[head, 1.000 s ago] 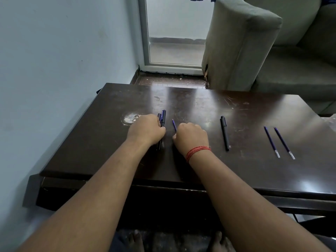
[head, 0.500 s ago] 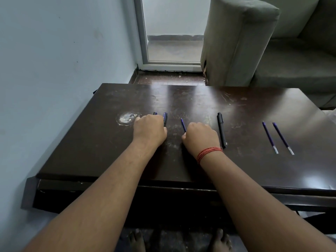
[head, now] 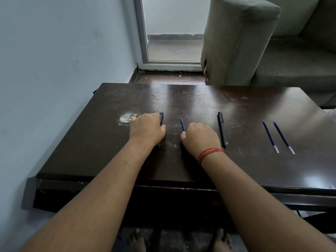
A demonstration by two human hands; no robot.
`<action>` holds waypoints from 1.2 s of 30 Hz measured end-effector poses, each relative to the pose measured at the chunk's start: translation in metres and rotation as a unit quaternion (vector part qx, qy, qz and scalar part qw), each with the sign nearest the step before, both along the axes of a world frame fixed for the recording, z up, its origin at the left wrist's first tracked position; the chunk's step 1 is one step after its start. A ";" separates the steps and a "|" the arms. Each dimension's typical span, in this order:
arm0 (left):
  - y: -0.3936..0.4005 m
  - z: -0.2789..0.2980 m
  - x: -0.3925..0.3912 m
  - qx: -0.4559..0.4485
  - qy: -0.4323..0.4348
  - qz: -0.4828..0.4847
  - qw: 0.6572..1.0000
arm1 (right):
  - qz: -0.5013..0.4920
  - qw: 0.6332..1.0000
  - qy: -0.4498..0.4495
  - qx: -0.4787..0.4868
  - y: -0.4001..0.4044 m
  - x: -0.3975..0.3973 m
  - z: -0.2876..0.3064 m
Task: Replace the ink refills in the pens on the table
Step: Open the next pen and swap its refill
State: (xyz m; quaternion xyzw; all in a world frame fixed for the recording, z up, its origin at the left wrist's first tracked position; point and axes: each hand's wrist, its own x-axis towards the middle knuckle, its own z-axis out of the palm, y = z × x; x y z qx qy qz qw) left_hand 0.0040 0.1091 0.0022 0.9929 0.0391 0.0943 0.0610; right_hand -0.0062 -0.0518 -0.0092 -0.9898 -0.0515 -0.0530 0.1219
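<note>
sliding refill [head: 183,124] rightward, hands [head: 200,138] spread wider.

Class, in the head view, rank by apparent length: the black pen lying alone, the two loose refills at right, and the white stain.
1. Black pen
2. Two refills, alike, barely shorter
3. White stain

Left hand [head: 146,129] covers pens [head: 161,118]; right hand [head: 201,138] pinches a blue refill [head: 183,124] on the table [head: 254,160].

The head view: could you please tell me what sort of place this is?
Probably a living room at home: a grey sofa behind a low dark table, and a glass door beside a painted wall.
</note>
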 end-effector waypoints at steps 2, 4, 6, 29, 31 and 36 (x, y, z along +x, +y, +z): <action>-0.003 0.002 -0.002 -0.006 -0.013 -0.009 1.000 | 0.007 1.000 -0.001 0.002 -0.003 0.000 0.002; -0.007 0.004 -0.005 -0.011 -0.023 -0.019 0.999 | 0.014 1.000 -0.002 0.001 -0.010 0.000 0.009; -0.012 0.006 -0.009 -0.014 -0.026 -0.035 0.999 | 0.017 1.000 -0.009 -0.003 -0.024 0.002 0.020; -0.061 -0.012 -0.028 -0.122 -0.036 -0.167 0.978 | -0.043 0.990 0.132 -0.024 -0.107 0.017 0.029; -0.060 -0.012 -0.028 -0.145 -0.042 -0.164 0.975 | -0.040 0.991 0.129 0.000 -0.105 0.017 0.029; -0.057 -0.008 -0.025 -0.326 -0.038 -0.089 0.940 | 0.031 0.987 0.095 0.128 -0.091 0.003 0.036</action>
